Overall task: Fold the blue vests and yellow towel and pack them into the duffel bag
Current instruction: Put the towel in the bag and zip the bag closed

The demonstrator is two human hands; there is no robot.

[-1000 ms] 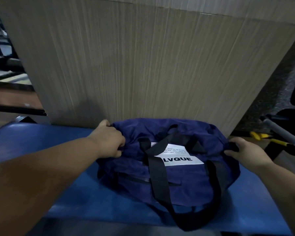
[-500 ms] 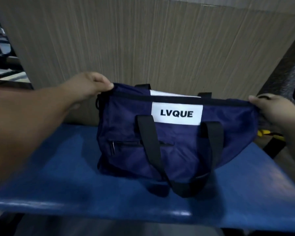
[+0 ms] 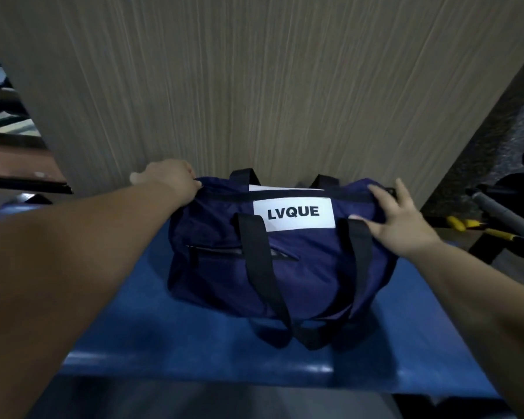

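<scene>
The navy fabric duffel bag [image 3: 315, 267], black-strapped with a white LVQUE label, sits upright on the blue tabletop [image 3: 164, 343] against the wood-grain panel [image 3: 254, 86], lower than half a second ago. The left hand [image 3: 170, 182] pinches its top-left corner as before. The right hand [image 3: 403, 219] has let go of the other end, its fingers now spread flat against it.

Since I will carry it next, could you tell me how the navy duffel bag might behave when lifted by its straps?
The duffel bag would probably sag, as its fabric creases where the left hand grips its end. Its black straps hang limp, so expect slack. Sitting broad on the blue table, it seems unlikely to roll.
</scene>
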